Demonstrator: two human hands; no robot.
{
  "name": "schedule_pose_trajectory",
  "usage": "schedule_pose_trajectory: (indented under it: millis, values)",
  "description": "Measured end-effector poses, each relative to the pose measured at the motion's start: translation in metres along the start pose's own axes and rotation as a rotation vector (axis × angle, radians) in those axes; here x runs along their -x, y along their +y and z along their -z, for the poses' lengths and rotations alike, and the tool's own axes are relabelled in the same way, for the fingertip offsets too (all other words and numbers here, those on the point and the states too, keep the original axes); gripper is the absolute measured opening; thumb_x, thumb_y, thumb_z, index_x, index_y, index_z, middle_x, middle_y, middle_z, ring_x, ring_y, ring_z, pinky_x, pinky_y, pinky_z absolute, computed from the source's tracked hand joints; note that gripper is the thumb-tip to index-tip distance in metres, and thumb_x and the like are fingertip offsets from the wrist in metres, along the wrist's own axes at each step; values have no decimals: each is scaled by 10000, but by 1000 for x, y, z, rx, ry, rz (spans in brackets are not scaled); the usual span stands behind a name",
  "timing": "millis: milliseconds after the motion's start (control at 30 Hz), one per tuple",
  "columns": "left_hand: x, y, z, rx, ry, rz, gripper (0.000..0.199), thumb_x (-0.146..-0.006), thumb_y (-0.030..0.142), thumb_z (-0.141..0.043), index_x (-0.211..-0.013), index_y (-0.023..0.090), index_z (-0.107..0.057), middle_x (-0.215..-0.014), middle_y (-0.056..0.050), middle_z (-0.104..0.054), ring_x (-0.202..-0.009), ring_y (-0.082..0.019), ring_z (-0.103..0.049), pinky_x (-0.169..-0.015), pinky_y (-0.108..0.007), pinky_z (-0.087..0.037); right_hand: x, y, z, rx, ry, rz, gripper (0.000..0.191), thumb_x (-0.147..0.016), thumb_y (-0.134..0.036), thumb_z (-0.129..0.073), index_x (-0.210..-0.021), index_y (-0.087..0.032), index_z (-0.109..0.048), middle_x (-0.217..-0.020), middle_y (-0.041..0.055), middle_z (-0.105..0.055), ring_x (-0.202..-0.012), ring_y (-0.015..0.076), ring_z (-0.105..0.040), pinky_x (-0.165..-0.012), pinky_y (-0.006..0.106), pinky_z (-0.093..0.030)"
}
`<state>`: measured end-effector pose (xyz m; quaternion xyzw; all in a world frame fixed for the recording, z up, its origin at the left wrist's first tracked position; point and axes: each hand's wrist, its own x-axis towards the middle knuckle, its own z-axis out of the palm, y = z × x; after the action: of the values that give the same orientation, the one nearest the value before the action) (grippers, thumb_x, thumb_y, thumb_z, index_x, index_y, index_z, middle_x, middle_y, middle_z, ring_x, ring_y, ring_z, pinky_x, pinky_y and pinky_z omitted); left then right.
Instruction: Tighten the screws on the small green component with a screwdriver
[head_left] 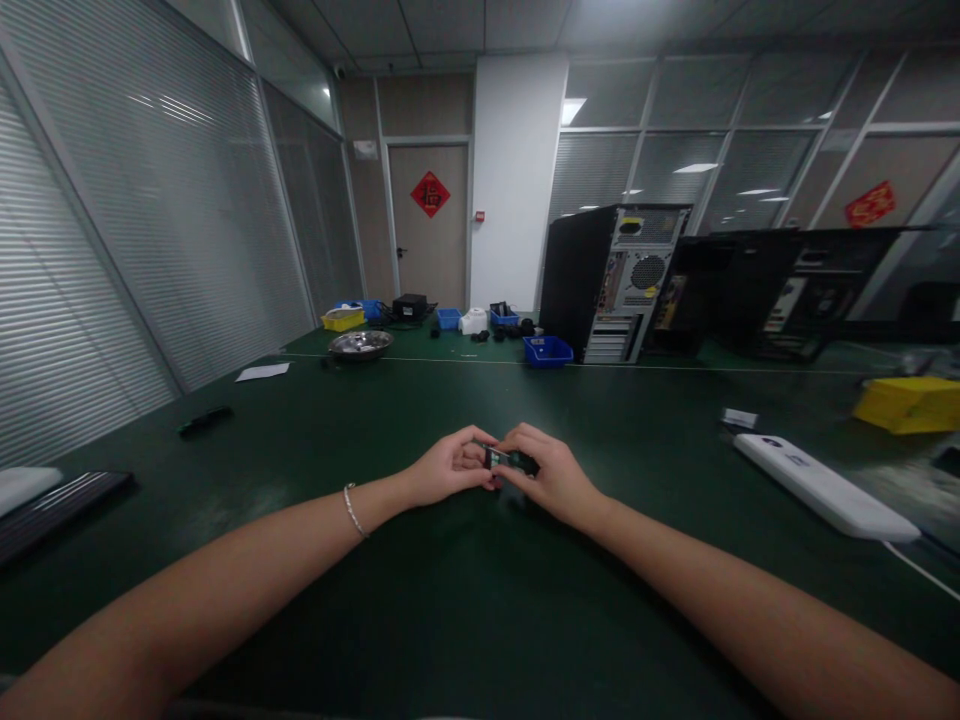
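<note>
Both hands meet over the middle of the green table. Between their fingertips is a small dark electronic part with a greenish, circuit-board-like face; its exact kind is too small to tell. My left hand, with a bracelet at the wrist, pinches the part's left end. From the right, my right hand grips the other end with thumb and fingers. The fingers hide much of the part, which is held just above the tabletop.
A dark slim object and a white paper lie to the left, beyond a keyboard. Farther back are a metal bowl, a blue bin and a computer tower. At right rest a long white device and a yellow bin.
</note>
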<state>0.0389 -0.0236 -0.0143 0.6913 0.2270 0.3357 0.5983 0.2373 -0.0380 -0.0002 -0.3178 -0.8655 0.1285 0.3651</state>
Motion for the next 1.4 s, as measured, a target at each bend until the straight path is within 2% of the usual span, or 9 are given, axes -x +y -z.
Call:
schedule_pose_trajectory:
  millis: [100,233,433,633,800,900,1067,1200,1400]
  values:
    - [-2,-2,-1,38,33,6,339,-809,264,-553,-1098,125,-446,-857,-68,-618,-813,-184,-623,-775,-391,-482,0,-2,-2,-6,4,13,177,-802,-270,-567,-966,-211,-599,-904,54,-576,-826,167,-556,-712,280,-452]
    - [-5,-5,-1,23,94,3,288,-818,268,-538,-1057,115,-496,-854,-59,-611,-767,-154,-602,-747,-334,-477,0,-2,-6,21,9,15,211,-803,-277,-566,-1005,-224,-591,-930,54,-573,-828,166,-560,-723,283,-459]
    - [-8,-5,1,-40,149,-67,251,-814,245,-533,-1035,125,-523,-881,-63,-605,-787,-156,-579,-733,-303,-450,1,3,-6,45,74,-23,431,-798,-282,-571,-1216,-264,-472,-948,57,-545,-842,183,-552,-739,313,-469]
    - [-8,-8,7,-146,154,-43,350,-875,306,-416,-1166,131,-501,-846,-52,-584,-738,-135,-534,-704,-294,-425,1,10,-3,35,63,-55,366,-805,-268,-559,-1166,-250,-506,-952,53,-527,-860,180,-542,-761,311,-460]
    - [-8,-3,8,-302,152,-37,368,-850,292,-472,-1197,171,-498,-1041,-72,-549,-828,-139,-500,-739,-287,-405,-3,19,-5,34,17,-131,327,-800,-272,-553,-1124,-241,-520,-984,52,-519,-874,184,-537,-765,319,-453]
    - [-7,-4,8,-228,167,-24,347,-855,267,-463,-1189,173,-476,-978,-62,-565,-769,-126,-507,-711,-284,-414,-7,19,-5,5,5,-138,287,-833,-269,-501,-1118,-233,-508,-987,53,-523,-885,180,-531,-775,313,-444]
    - [-8,-7,9,-147,297,-42,237,-823,252,-513,-1029,140,-544,-908,-56,-576,-744,-124,-519,-687,-272,-417,-9,13,-1,-57,-55,-133,249,-866,-247,-447,-1109,-237,-498,-983,50,-546,-831,168,-529,-740,298,-444]
    - [-6,-2,11,-109,368,-28,258,-771,228,-575,-1007,122,-589,-867,-55,-590,-735,-126,-522,-703,-271,-420,-10,10,0,-73,-87,-95,239,-875,-249,-435,-1092,-238,-534,-963,46,-566,-852,172,-527,-752,293,-431]
    - [-1,4,10,-101,390,-13,279,-717,183,-618,-990,122,-624,-872,-63,-608,-721,-136,-538,-702,-281,-435,-11,6,0,-69,-101,-82,265,-879,-254,-431,-1122,-247,-537,-968,45,-574,-875,171,-533,-769,289,-428]
